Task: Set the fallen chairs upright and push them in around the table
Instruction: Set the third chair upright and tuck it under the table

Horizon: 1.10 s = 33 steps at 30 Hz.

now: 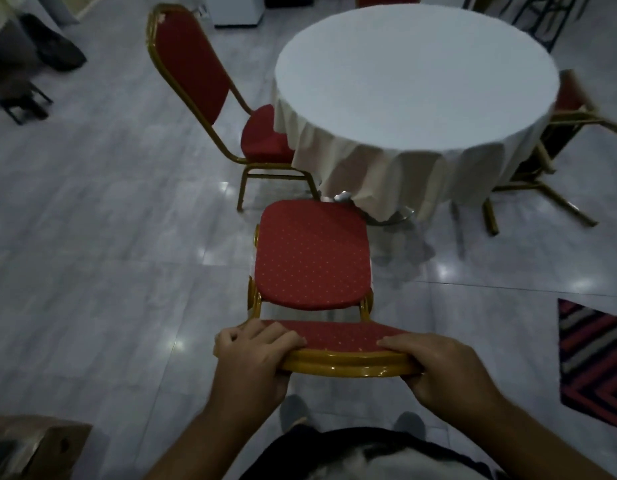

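Presently upright: near chair [310, 251], just short of the desk [416, 74] near edge, not yet pushed in. Left hand [253, 355] and right hand [442, 365] closed around its backrest top. Left-edge chair [210, 88] upright, tucked. Right-edge chair [563, 133] tipped over; righting outstanding.

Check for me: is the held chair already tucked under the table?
No. The held chair stands on open floor short of the table, both hands gripping its backrest.
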Motion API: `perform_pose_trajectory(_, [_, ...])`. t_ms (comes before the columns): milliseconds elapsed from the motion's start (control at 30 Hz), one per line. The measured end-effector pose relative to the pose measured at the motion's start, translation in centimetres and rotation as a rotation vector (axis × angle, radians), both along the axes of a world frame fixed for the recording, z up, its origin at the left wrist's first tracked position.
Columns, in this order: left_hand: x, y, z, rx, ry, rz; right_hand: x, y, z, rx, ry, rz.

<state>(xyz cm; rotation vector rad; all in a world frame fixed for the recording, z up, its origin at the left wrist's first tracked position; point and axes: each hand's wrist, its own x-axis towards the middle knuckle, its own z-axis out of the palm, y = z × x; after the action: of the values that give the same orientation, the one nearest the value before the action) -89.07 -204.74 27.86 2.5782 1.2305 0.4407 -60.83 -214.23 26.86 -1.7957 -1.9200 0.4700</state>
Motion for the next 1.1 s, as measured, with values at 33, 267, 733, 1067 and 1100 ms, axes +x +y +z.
perform_pose_trajectory(33, [0.7,-0.1,-0.4,-0.006,-0.009,-0.015,0.7,-0.5,0.1,0.006,-0.01,-0.007])
perform_pose_trajectory(267, [7.0,-1.0,-2.1,-0.081,-0.071,-0.158,6.1,-4.2,-0.4,0.019,-0.044,-0.087])
perform_pose_trajectory(733, [17.3,-0.8,-1.8,-0.194,0.013,0.032,12.8,-3.6,-0.6,-0.122,-0.234,-0.271])
perform_pose_trajectory(1067, [21.2,-4.3,0.6,-0.218,-0.062,-0.015,12.9,-4.2,0.7,-0.109,-0.138,-0.227])
perform_pose_trajectory(1100, [21.3,-4.2,0.4,-0.224,-0.086,0.007,12.9,-4.0,0.7,-0.099,-0.139,-0.241])
